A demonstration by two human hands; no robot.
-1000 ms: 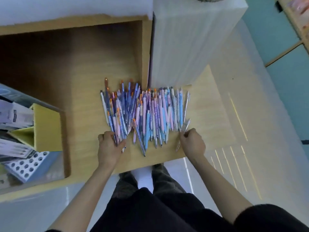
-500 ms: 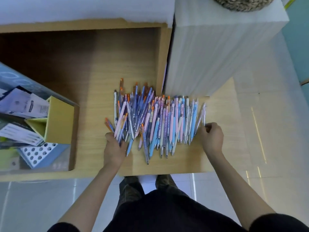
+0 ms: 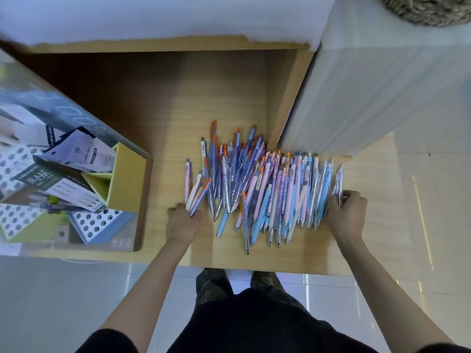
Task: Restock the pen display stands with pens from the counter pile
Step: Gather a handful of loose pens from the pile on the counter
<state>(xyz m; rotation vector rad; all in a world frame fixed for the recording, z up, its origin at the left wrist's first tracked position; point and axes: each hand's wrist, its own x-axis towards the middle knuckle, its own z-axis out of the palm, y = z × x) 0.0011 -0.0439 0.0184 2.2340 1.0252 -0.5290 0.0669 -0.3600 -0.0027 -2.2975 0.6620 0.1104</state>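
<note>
Pen pile spread mid-surface, tips mostly toward person. Left hand at pile's left edge, fingers curled round few pens (pink, white, purple) fanned away from body. Right hand at pile's right edge, fingers curled on clear-barrelled pens. Perforated stand at left, well apart from pile.

On the counter, the left hand grips a few pens at the pile's left edge; the right hand grips pens at its right.
</note>
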